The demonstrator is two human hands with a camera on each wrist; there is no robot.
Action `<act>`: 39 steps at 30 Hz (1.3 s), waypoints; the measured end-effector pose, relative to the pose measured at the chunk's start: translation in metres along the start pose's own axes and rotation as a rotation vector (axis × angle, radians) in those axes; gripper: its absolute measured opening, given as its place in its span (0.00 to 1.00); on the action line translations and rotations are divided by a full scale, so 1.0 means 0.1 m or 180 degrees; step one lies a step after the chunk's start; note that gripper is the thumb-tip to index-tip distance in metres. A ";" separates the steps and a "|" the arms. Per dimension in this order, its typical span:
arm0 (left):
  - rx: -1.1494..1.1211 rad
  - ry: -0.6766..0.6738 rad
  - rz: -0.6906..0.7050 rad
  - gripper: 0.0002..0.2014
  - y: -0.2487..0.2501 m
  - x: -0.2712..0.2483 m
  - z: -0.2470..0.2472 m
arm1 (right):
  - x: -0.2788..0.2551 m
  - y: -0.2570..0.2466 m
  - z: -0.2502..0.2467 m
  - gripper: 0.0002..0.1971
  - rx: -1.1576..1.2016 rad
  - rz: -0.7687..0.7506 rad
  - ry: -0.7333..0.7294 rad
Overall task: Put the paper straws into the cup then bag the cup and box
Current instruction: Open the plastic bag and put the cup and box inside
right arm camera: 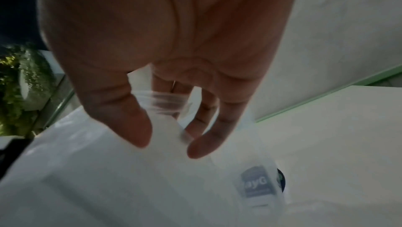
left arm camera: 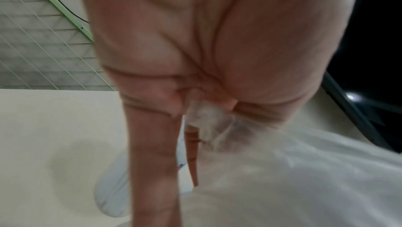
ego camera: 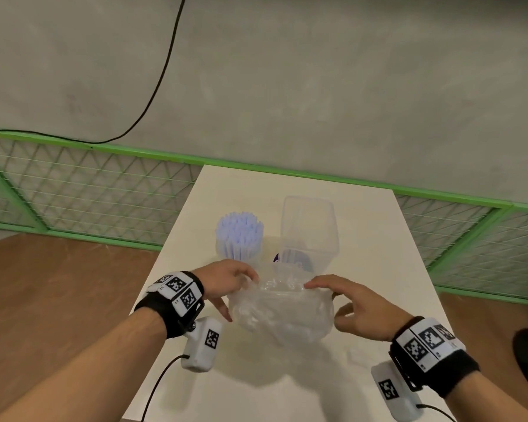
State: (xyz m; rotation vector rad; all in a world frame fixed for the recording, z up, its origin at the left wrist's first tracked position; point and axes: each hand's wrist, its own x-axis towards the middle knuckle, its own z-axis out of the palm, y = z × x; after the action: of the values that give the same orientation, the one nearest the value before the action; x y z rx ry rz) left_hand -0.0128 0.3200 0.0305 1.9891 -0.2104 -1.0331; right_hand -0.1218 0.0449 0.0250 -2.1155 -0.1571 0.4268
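Both hands hold the clear plastic bag (ego camera: 279, 309) above the middle of the bench (ego camera: 378, 239): the left hand (ego camera: 226, 281) pinches a bunch of film between thumb and fingers, plain in the left wrist view, and the right hand (ego camera: 352, 306) has its grip narrowed on the opposite edge, thumb and fingertips closing on a fold. The step in hand looks like opening the bag's mouth; it would go best by rubbing the two layers apart, then drawing the hands away from each other so the opening stands wide before anything goes in. Beyond the bag, toward the far edge of the bench, the cup (ego camera: 240, 252) stands upright, packed full of pale blue paper straws (ego camera: 240, 226). Just beside it on the right stands the clear box (ego camera: 310, 229), a printed label showing low on it; nothing is in the bag yet.
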 end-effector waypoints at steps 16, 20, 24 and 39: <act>-0.0810 0.0126 0.0694 0.14 -0.44 -0.11 -0.02 | 0.19 0.29 -0.12 0.11 0.0240 -0.0138 0.0785; 0.0521 0.0007 0.1183 0.24 -0.68 -0.06 -0.03 | 0.15 0.29 -0.06 0.22 0.0118 -0.0261 0.0301; 0.0262 0.0212 0.1558 0.21 -0.69 0.02 0.02 | 0.15 0.34 -0.03 0.26 0.0345 -0.0087 0.0395; -0.1046 0.0816 0.1546 0.22 -0.61 0.25 0.17 | 0.34 0.37 0.12 0.13 0.1423 -0.0271 0.1300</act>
State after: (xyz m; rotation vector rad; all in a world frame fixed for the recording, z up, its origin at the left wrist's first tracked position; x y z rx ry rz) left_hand -0.0228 0.3350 -0.0354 1.6363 -0.3395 -0.4628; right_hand -0.0959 0.0431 -0.0203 -1.7031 0.0804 -0.0295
